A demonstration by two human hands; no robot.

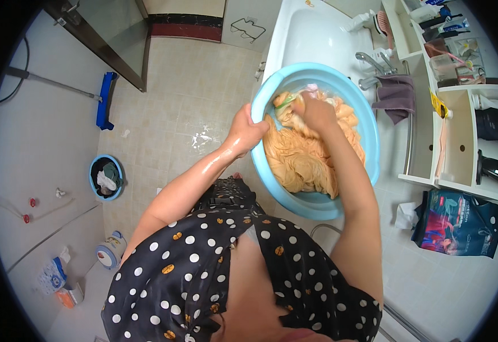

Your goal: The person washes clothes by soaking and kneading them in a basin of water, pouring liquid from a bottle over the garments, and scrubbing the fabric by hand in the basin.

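A large light blue basin [373, 149] rests tilted against the near end of the white sink. Wet, peach-orange fabric [303, 162] lies bunched inside it. My left hand [245, 132] is closed around the basin's left rim, thumb over the edge. Inside the basin, my right hand [317, 115] is closed on a fold of the fabric at the far side; its fingertips are partly hidden. Beside those fingers shows a green-and-white strip [286, 101], and a small pale pink patch [311, 88] sits just beyond them. My left forearm glistens with water.
Beyond the basin is the white sink [317, 34] with a metal faucet [372, 61]. A purple towel [396, 97] hangs at right, near cluttered shelves [453, 117]. On the floor at left stand a small laundry bucket [119, 181] and a wet patch [202, 138]; a glass door [109, 34] is ajar.
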